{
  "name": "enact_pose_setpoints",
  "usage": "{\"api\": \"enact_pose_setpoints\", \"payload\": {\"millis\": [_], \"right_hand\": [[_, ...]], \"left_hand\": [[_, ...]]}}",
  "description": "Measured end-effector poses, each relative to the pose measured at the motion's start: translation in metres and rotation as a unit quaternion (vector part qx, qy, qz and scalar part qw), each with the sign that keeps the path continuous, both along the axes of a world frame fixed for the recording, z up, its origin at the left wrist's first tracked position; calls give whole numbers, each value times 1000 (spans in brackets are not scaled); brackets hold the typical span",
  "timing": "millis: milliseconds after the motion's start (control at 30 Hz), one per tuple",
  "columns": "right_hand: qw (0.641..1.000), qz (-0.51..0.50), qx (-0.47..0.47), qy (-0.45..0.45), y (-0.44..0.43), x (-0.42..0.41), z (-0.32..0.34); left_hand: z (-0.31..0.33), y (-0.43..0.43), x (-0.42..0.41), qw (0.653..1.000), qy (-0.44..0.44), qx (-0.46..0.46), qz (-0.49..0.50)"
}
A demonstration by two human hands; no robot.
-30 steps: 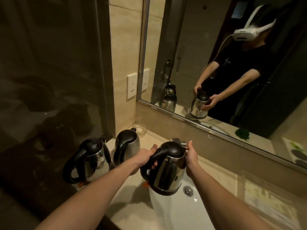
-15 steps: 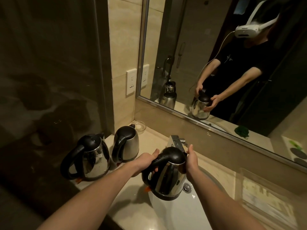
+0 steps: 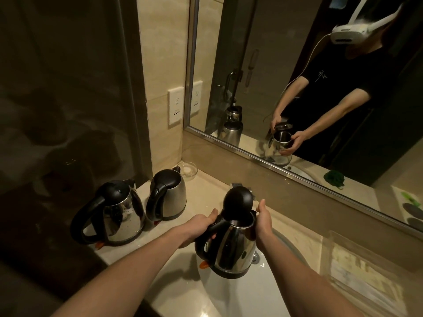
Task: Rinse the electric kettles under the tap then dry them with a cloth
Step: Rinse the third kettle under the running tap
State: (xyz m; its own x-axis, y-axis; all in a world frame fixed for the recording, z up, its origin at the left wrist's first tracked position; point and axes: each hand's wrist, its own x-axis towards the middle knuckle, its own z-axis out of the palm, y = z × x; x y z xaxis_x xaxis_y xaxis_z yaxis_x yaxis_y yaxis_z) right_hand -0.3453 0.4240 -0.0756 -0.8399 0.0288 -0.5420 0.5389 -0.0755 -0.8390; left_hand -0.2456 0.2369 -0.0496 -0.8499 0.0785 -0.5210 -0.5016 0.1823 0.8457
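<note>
Held kettle point(image 3: 233, 245): steel body with black handle and base, held above the white sink basin point(image 3: 229, 294), tilted slightly; its black lid point(image 3: 238, 200) stands flipped up, the mouth open.
Left hand point(image 3: 199, 227): fingers clamped round the black handle, thumb up by the lid hinge.
Right hand point(image 3: 263, 220): fingers wrapped against the steel side near the rim, thumb raised beside the lid.
Tap point(image 3: 237, 185): just behind the raised lid, mostly hidden by it.
Other kettles: a shiny one point(image 3: 114, 213) at far left and a matte one point(image 3: 169, 195) beside it, both upright on the surface point(image 3: 206, 191), lids shut.
Glass dish point(image 3: 187, 170): in the corner behind the matte kettle.
Mirror point(image 3: 297, 88): reflects the person and the open kettle.
</note>
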Motion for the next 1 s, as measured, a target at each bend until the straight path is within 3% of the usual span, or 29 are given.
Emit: {"api": "enact_pose_setpoints", "payload": {"millis": [100, 367, 667, 1000], "right_hand": [[1000, 2, -13, -14, -1, -2, -8], [999, 14, 2, -42, 2, -11, -37], [997, 38, 66, -23, 5, -21, -36], [995, 75, 51, -51, 17, -57, -74]], "left_hand": [[0, 4, -5, 999, -36, 16, 30], [-16, 30, -27, 980, -103, -51, 164], [-46, 44, -43, 972, -166, -77, 146], [-82, 55, -76, 965, -189, -82, 163]]}}
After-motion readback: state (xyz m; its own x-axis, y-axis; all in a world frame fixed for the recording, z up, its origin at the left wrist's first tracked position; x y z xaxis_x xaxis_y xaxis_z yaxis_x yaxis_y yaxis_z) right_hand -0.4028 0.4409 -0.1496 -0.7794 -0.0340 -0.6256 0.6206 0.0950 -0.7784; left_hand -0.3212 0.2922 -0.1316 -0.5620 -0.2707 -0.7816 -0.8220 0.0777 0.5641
